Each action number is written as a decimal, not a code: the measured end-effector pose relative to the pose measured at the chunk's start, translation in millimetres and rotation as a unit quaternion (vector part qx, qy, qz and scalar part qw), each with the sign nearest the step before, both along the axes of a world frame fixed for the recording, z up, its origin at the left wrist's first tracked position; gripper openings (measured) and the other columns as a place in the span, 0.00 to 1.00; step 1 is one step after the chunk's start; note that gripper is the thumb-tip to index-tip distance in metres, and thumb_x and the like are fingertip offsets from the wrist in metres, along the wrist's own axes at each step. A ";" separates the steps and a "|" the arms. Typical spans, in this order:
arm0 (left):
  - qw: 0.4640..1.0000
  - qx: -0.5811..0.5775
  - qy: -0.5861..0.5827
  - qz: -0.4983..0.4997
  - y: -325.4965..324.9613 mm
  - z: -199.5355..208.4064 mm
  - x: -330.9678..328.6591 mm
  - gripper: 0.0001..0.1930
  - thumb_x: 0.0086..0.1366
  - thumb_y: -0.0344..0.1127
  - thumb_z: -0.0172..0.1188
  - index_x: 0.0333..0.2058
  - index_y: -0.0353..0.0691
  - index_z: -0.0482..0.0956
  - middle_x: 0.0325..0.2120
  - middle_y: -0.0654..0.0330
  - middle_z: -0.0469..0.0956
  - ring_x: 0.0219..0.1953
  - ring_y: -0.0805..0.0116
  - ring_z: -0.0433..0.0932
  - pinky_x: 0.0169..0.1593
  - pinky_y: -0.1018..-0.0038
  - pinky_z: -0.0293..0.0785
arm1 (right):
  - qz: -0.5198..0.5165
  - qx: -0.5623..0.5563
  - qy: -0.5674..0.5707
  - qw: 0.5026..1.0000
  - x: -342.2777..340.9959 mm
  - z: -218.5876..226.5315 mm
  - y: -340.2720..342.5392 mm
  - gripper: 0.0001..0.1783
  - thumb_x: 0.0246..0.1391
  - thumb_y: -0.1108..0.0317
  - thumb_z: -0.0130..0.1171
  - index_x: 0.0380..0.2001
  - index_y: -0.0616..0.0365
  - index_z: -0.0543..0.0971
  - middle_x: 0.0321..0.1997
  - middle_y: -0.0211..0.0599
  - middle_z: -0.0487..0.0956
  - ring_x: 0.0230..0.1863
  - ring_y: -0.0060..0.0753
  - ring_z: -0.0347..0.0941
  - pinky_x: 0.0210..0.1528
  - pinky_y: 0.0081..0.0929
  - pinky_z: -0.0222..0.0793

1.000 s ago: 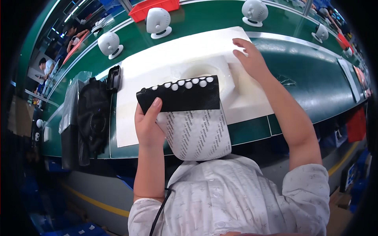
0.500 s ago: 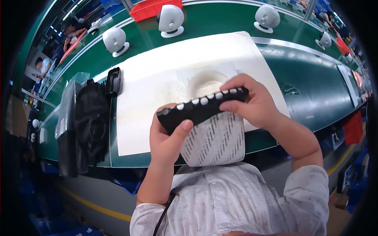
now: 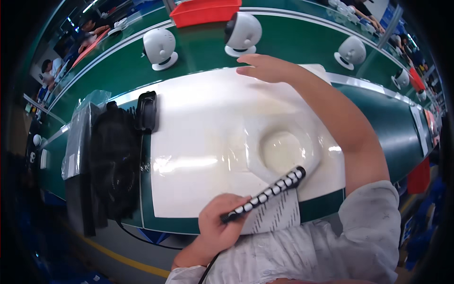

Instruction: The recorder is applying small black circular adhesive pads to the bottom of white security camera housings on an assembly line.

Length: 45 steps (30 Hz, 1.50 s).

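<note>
My left hand (image 3: 218,226) grips the lower end of a black bar (image 3: 273,190) with a row of white round pieces along its edge. The bar slants up to the right, and its far end overlaps the near side of a white ring-shaped holder (image 3: 309,154). My right hand (image 3: 265,68) reaches across to the far edge of the white sheet (image 3: 198,137). Its fingers are stretched out and hold nothing. Just beyond those fingertips stands a rounded white device (image 3: 247,32) on a round foot. White paper with slanting dark print (image 3: 281,213) hangs below the bar.
Two more white devices stand on the green bench, one at left (image 3: 160,47) and one at right (image 3: 351,51). A red bin (image 3: 205,13) sits behind. At left lie a small black tray (image 3: 147,111), a black bag (image 3: 113,161) and clear plastic wrapping (image 3: 75,142).
My right hand has let go of the black bar and moved far forward. My left hand has lowered the bar toward me and turned it, so its dotted edge faces up.
</note>
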<state>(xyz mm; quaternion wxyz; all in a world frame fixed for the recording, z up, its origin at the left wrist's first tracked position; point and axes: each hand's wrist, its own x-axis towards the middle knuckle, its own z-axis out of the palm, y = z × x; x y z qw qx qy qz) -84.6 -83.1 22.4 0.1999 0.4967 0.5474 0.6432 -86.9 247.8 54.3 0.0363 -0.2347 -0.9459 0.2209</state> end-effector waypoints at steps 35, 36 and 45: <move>0.984 0.081 -0.039 -0.154 1.4 -12.7 1.0 0.12 0.43 0.14 0.55 0.30 0.31 0.74 0.21 0.58 0.72 0.22 0.73 0.69 0.25 0.81 0.63 | -0.077 -0.316 0.330 0.886 159.0 46.1 -138.4 0.13 0.52 0.62 0.50 0.33 0.62 0.71 0.23 0.31 0.74 0.22 0.17 0.70 0.29 0.13 0.62; 0.987 0.068 -0.044 -0.142 1.4 -11.7 3.2 0.12 0.43 0.14 0.55 0.30 0.31 0.74 0.21 0.58 0.72 0.22 0.73 0.69 0.25 0.81 0.63 | -0.082 -0.332 0.282 0.896 154.3 43.8 -143.7 0.13 0.52 0.62 0.50 0.33 0.62 0.71 0.24 0.31 0.74 0.22 0.17 0.70 0.29 0.13 0.62; 0.993 0.048 -0.033 -0.105 5.6 -8.5 6.3 0.10 0.47 0.17 0.56 0.31 0.30 0.73 0.22 0.60 0.73 0.23 0.76 0.70 0.27 0.83 0.64 | -0.118 0.118 0.369 0.914 180.4 22.2 -163.8 0.18 0.49 0.62 0.54 0.42 0.58 0.71 0.35 0.34 0.71 0.31 0.23 0.66 0.34 0.19 0.62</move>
